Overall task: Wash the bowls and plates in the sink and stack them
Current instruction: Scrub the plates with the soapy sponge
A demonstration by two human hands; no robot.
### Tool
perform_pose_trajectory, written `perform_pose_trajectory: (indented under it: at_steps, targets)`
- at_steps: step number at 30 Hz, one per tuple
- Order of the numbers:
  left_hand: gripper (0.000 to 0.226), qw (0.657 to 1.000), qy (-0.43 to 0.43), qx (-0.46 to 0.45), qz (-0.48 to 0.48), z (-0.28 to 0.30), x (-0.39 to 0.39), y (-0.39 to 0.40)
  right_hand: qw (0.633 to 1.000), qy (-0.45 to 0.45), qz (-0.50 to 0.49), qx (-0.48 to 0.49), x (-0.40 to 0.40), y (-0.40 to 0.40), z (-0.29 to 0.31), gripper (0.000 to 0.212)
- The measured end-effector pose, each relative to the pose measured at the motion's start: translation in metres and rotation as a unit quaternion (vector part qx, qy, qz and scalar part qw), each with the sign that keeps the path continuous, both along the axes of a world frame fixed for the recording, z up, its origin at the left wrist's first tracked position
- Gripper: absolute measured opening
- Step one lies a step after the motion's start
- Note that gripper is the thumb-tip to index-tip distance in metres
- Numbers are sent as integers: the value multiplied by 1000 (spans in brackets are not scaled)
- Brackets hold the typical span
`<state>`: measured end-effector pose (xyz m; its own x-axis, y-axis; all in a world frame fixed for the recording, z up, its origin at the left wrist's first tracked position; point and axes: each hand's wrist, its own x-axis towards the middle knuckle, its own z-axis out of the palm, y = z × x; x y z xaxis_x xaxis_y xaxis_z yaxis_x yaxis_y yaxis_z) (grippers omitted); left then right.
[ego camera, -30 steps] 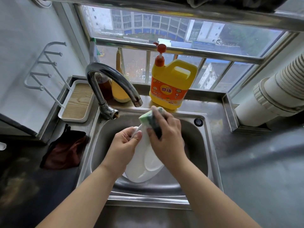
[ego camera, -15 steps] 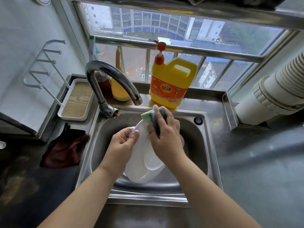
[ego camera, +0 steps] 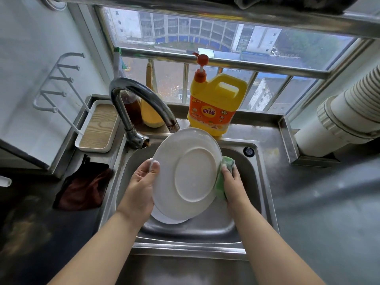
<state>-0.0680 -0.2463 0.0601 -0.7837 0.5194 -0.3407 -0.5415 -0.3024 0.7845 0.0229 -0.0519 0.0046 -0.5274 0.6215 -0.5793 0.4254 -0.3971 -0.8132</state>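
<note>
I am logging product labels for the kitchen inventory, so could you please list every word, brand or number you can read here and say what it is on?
"奇强": large red characters on the orange label of the yellow detergent jug.
"KEON": small letters above them; faint, uncertain.
All other print on that label: too small and blurred to read.
Nothing else bears readable text.

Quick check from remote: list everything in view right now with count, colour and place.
plate: 1, white, held tilted over the sink
second dish: 1, white, in sink beneath plate
sponge: 1, green, at plate's right rim
sink: 1, steel, centre
faucet: 1, steel, rear left
detergent jug: 1, yellow-orange, window ledge
tray: 1, white with wood base, left
cloth: 1, dark red, left counter
left hand: grips plate's left rim
right hand: holds sponge
</note>
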Motion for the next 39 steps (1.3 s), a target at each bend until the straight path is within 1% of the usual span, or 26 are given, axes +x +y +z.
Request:
perform_pose_trajectory:
  at_steps: [1,2,4,5,6,9,11,12,13,14,16,20,21,22,25,26,27,28,29,32,33,34,35,36,38,39]
  targets:
    - [16,1000,-8,8,-12,-1,0,-2,999,26,-14,-19,0,1,0,53]
    - [26,999,-9,14,-32,-3,0,-5,998,45,-24,-24,1,2,1,53]
    - [51,997,-13,0,-81,-5,-3,-13,997,74,-23,4,3,6,4,53]
    - [57,994,-14,-19,-103,-3,-5,-17,995,90,-13,27,4,9,7,51]
    - [58,991,-9,-42,-128,-2,-8,-20,993,105,7,53,5,13,10,50]
    - [42,970,19,-124,-209,10,-19,-19,974,117,126,150,6,21,22,50]
    - [33,953,50,-155,-254,13,-25,-9,948,100,210,216,2,19,34,54]
    - [23,949,70,-160,-262,16,-25,-1,930,91,249,254,0,16,41,56]
    - [15,947,91,-168,-258,17,-24,7,908,80,283,299,-4,11,48,58]
    - [13,946,112,-179,-245,16,-22,14,884,68,307,346,-7,5,52,60]
    - [15,949,136,-191,-209,12,-17,24,847,48,315,424,-11,-8,57,62]
    - [16,960,166,-182,-133,7,-2,28,786,57,295,540,-10,-32,49,59]
    - [16,966,155,-174,-113,7,2,28,785,53,278,551,-11,-33,45,59]
    - [17,972,139,-167,-95,6,5,28,799,39,250,545,-12,-30,42,58]
    - [21,980,107,-158,-52,5,10,24,875,-66,160,452,-19,-11,35,56]
    - [21,980,110,-160,-48,5,10,22,898,-84,141,407,-21,-6,35,55]
    - [22,979,116,-162,-47,6,10,22,911,-80,132,383,-22,-5,36,56]
    - [23,979,119,-161,-47,7,10,21,909,-62,135,388,-21,-9,39,56]
    - [23,979,120,-158,-46,8,10,21,895,-38,152,417,-20,-17,43,58]
    - [22,981,114,-147,-51,9,8,22,815,25,230,531,-19,-44,52,62]
    - [21,982,112,-144,-51,8,8,22,798,28,240,553,-19,-46,51,62]
    - [21,983,110,-142,-46,8,7,21,796,24,237,556,-21,-43,50,62]
    - [22,984,105,-142,-36,7,7,20,811,13,226,539,-23,-35,48,61]
    - [23,985,98,-143,-24,7,6,19,839,-8,211,501,-24,-25,46,61]
    - [28,987,82,-136,0,7,3,17,906,-63,171,382,-22,-4,39,59]
    - [32,989,75,-131,8,8,2,16,932,-84,149,320,-20,3,36,59]
